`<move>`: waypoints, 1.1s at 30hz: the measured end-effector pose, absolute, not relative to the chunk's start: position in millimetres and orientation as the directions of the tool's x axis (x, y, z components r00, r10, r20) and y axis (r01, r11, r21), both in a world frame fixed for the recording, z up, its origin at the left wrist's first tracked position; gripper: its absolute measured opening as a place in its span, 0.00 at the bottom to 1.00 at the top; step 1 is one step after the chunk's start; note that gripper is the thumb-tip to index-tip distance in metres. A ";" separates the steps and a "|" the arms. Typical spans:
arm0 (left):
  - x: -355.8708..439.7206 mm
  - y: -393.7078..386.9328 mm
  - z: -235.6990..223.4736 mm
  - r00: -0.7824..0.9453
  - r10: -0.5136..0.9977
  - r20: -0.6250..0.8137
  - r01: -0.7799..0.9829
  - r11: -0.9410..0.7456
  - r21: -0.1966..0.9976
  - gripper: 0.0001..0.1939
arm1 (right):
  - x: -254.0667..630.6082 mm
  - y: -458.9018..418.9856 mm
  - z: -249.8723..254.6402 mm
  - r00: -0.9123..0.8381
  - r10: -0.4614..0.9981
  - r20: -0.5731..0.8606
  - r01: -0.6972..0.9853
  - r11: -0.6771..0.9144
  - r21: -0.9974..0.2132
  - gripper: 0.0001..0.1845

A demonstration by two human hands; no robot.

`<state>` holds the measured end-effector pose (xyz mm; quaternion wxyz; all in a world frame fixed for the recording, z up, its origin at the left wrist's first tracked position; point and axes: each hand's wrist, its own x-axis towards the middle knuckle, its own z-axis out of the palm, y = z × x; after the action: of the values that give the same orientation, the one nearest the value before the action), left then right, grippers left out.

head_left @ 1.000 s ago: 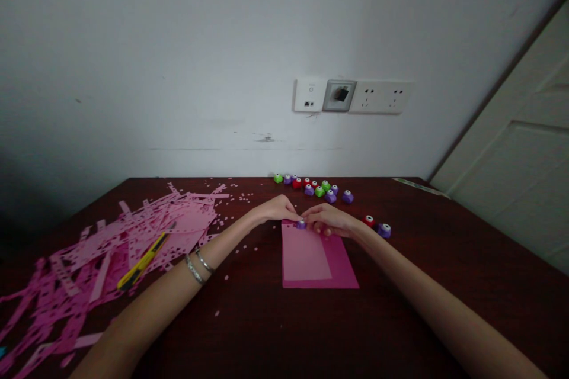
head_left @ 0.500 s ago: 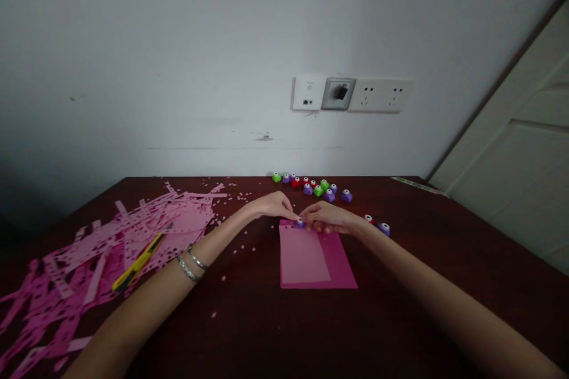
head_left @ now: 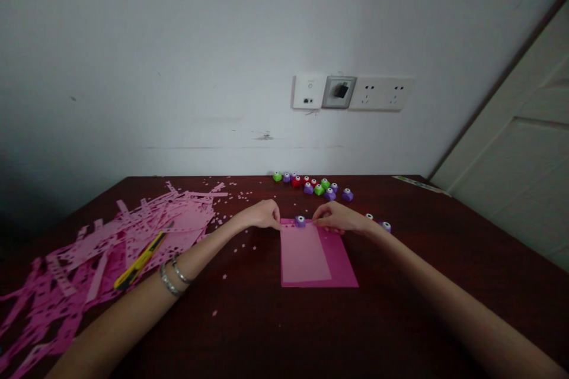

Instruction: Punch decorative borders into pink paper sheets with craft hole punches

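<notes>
A light pink sheet of paper (head_left: 304, 257) lies over a darker magenta sheet (head_left: 343, 269) on the table in front of me. At their far edge sits a small purple craft punch (head_left: 300, 221) with a white, eye-like top. A few small punched holes show in the paper to its left. My left hand (head_left: 265, 214) pinches the light sheet's far left corner between thumb and finger. On the other side of the punch, my right hand (head_left: 335, 217) pinches the paper's far edge near the light sheet's right corner. Neither hand touches the punch.
Cut pink paper strips (head_left: 89, 266) heap at the left, with a yellow utility knife (head_left: 143, 257) on top. Several coloured punches (head_left: 319, 189) stand near the wall, others by my right wrist. Tiny paper cutouts are scattered about. A ruler-like strip (head_left: 420, 185) lies far right.
My left hand has moved left, off the punch to the paper's corner. My right hand has shifted slightly right, away from the punch, which now shows fully.
</notes>
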<state>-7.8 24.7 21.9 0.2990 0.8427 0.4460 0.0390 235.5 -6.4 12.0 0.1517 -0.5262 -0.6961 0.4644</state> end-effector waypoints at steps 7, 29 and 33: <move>-10.6 32.8 13.6 0.599 0.771 -0.214 0.704 -0.380 0.600 0.08 | 233.0 -0.6 1.3 -0.383 0.875 -0.297 0.610 -0.002 -0.793 0.09; -6.3 36.5 12.8 0.622 0.756 -0.204 0.651 -0.355 0.671 0.10 | 228.3 -2.4 1.1 -0.375 0.888 -0.267 0.602 0.014 -0.798 0.12; -4.3 37.2 12.9 0.606 0.769 -0.204 0.677 -0.363 0.640 0.11 | 228.1 -2.6 0.9 -0.367 0.890 -0.271 0.605 0.007 -0.796 0.13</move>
<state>-4.3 37.2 12.9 0.3544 0.8230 0.4391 0.0650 228.1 -2.6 0.9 0.1575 -0.5402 -0.6919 0.4524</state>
